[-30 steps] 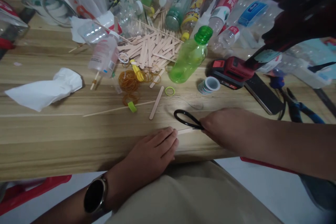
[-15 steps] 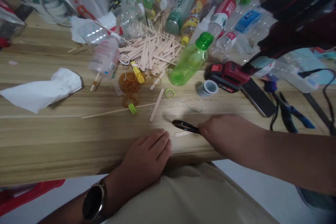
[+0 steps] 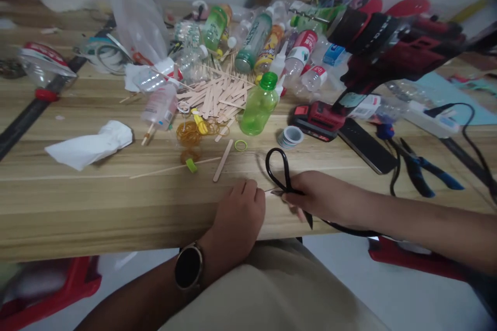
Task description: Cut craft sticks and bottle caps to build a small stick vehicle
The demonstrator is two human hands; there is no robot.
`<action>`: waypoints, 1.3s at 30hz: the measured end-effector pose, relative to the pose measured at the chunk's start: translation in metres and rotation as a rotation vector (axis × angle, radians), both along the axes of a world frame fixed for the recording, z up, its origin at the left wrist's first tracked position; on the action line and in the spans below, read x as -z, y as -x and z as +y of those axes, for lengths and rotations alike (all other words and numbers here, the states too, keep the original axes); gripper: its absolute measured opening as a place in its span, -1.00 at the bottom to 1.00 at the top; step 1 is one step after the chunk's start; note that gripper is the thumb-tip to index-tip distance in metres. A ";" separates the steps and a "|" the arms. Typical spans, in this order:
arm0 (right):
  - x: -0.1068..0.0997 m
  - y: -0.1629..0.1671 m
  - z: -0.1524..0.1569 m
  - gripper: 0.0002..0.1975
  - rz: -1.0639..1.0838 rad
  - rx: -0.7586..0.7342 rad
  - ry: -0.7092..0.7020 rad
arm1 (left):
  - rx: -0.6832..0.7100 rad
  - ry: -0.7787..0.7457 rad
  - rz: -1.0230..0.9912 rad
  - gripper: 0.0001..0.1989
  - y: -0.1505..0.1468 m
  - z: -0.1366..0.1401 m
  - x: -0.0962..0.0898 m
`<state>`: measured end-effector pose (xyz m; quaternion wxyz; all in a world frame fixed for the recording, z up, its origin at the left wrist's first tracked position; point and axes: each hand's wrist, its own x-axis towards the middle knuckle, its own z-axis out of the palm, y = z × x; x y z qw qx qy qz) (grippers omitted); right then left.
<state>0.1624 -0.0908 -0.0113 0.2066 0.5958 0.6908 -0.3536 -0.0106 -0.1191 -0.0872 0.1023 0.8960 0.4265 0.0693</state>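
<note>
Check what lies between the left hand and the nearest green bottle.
In the head view, a small yellow-green ring lies between the left hand and that green bottle, nearer the bottle. A flat wooden stick lies to the left.

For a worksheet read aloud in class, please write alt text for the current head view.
A right hand grips a black looped tool beside a curled left hand at a wooden table's edge. Beyond them are wooden sticks, rubber bands, plastic bottles and a red-and-black drill.
</note>
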 end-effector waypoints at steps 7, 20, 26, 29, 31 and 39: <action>0.006 -0.018 -0.035 -0.73 0.021 -0.065 -0.391 | -0.149 0.358 -0.256 -0.87 0.007 0.001 -0.022; 0.041 -0.036 -0.082 -0.68 0.164 -0.177 -1.144 | -0.307 0.423 -0.707 -0.62 -0.004 -0.009 -0.036; 0.051 -0.029 -0.071 -0.69 0.344 -0.167 -1.104 | -0.296 0.297 -0.685 -0.64 -0.002 -0.010 -0.039; 0.052 -0.029 -0.064 -0.66 0.355 -0.199 -1.092 | -0.319 0.221 -0.672 -0.67 0.001 -0.005 -0.037; 0.053 -0.029 -0.061 -0.65 0.366 -0.198 -1.075 | -0.326 0.203 -0.644 -0.67 0.002 -0.002 -0.036; 0.058 -0.025 -0.056 -0.68 0.421 -0.169 -1.009 | -0.350 0.240 -0.546 -0.71 0.005 -0.004 -0.029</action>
